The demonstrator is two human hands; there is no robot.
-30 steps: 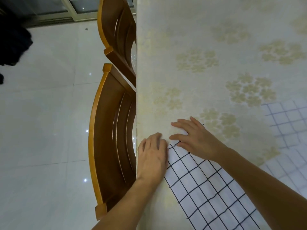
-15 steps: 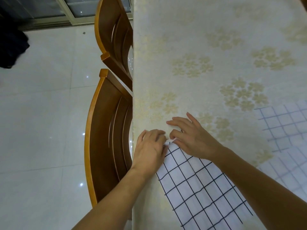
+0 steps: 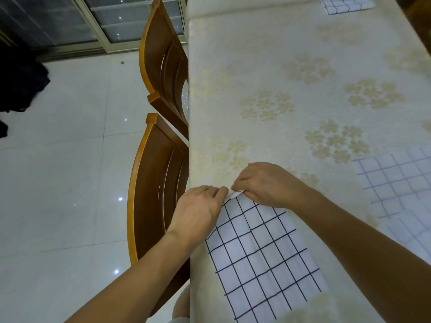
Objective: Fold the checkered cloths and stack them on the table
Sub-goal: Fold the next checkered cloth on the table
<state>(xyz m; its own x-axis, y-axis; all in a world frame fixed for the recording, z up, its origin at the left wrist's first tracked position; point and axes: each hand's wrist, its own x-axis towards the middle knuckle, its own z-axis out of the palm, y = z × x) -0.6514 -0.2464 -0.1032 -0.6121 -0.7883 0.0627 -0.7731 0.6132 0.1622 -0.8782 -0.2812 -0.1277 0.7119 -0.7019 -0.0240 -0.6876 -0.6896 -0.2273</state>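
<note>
White cloth with a black grid (image 3: 261,250) is lying near the left edge of the desk (image 3: 291,73), its far corner now being lifted. Earlier both hands were pressing flat; now the left hand (image 3: 198,210) and right hand (image 3: 263,183) are pinching that corner between curled fingers (image 3: 238,183), suggesting a fold is beginning. Two paler checkered cloths (image 3: 401,183) are waiting well apart.

The white cloth with a black grid of squares (image 3: 263,250) lies on a cream tablecloth patterned with pale gold flower clusters (image 3: 279,78); a white cloth gridded in paler blue-grey lines (image 3: 401,183) lies to the right; golden-brown wooden chairs (image 3: 151,194) stand on glossy white floor tiles (image 3: 65,183).
</note>
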